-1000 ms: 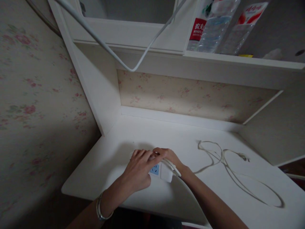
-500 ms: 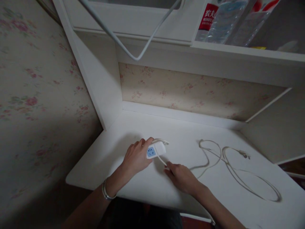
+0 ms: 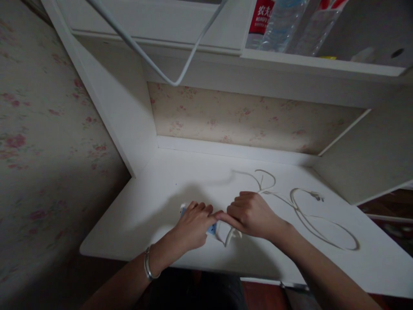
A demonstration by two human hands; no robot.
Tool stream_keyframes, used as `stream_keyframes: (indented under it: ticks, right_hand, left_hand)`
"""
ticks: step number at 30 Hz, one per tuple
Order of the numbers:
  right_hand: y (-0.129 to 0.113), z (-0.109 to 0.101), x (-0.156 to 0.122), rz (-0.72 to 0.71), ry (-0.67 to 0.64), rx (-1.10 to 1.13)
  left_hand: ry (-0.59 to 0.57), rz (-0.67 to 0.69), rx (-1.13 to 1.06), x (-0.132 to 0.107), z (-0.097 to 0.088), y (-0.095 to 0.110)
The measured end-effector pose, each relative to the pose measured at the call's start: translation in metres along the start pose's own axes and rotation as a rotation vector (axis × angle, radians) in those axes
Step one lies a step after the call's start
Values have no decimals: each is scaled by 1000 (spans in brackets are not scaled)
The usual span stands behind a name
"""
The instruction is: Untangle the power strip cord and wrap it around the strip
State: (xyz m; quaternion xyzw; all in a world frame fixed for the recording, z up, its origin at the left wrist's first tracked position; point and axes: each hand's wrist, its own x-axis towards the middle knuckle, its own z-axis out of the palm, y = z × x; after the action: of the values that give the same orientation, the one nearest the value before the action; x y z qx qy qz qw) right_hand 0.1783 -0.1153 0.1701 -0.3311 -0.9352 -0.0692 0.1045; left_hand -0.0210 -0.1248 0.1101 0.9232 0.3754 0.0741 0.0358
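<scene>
My left hand (image 3: pixel 195 224) is closed around a white power strip (image 3: pixel 211 228) with blue socket faces, holding it above the front of the white desk. Much of the strip is hidden behind its fingers. Right beside it, my right hand (image 3: pixel 251 215) is closed on the strip's off-white cord (image 3: pixel 229 236), its index finger and thumb reaching to the strip's end. A short bend of cord hangs below these fingers. More of the cord lies in loose loops to the right, where its plug (image 3: pixel 318 196) rests on the desk.
The white desk (image 3: pixel 180 168) has a side panel (image 3: pixel 109 99) at left and a shelf (image 3: pixel 290 58) above with plastic bottles (image 3: pixel 284 26). A pale bent cable or rod (image 3: pixel 174 82) hangs in front of the upper cabinet. Flowered wallpaper (image 3: pixel 48 129) covers the left wall.
My right hand has risen and come up to the strip, carrying cord with it. The left hand has turned the strip and lowered it slightly. A cord loop on the desk shifted; the view swung right.
</scene>
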Motion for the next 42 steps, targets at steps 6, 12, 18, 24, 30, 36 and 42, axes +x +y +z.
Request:
stream_keyframes:
  ticks: [6,12,18,24,30,36,42]
  right_hand:
    - [24,24,18,298,121,504]
    - [25,56,18,618,198,979]
    - [20,90,9,818,234,1129]
    - [2,105,-17,694,66,955]
    - [-29,81,-32,568,-162,422]
    - [-31,43,-32,360,-26,37]
    - [0,17,-13,208,177,-37]
  left_hand:
    - [-6,127,-84,-10,-24,21]
    - [73,111,-106,-15,-37,23]
    - [155,33,-124,-14,-40,18]
    - [253,-118,-60,-5,-37,-3]
    - [246,-308,117,9,-25,-23]
    - [167,-375,180,20,-11,-24]
    - [54,-155,102,14,-6,-15]
